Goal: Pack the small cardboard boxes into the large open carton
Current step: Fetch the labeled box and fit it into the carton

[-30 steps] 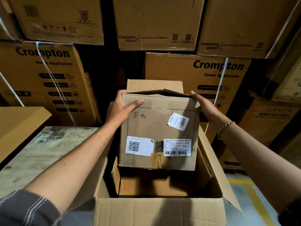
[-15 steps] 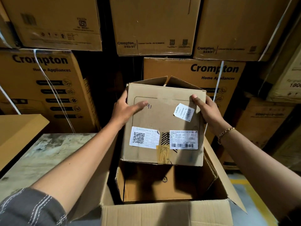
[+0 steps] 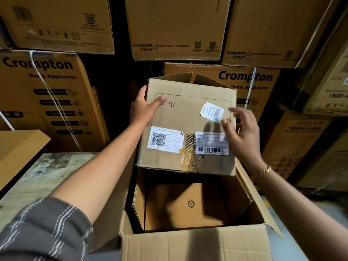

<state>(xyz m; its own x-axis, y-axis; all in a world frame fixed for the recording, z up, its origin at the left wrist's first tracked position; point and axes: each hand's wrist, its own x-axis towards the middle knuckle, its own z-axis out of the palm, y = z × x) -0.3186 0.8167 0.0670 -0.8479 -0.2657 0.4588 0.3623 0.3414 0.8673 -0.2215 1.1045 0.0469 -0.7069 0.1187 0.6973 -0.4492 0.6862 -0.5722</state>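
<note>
Small box [image 3: 188, 117]: over large carton [image 3: 188, 243], far edge. Left hand [image 3: 145, 110]: grip on box's upper-left corner, thumb on labelled face. Right hand [image 3: 241, 132]: blurred, grip slack, empty, at box's right edge.

A warehouse: stacked appliance cartons [image 3: 244, 85] all around

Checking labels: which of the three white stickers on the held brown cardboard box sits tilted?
The small white sticker at its upper right, by the right hand; the QR-code label and barcode label below sit straight.
</note>
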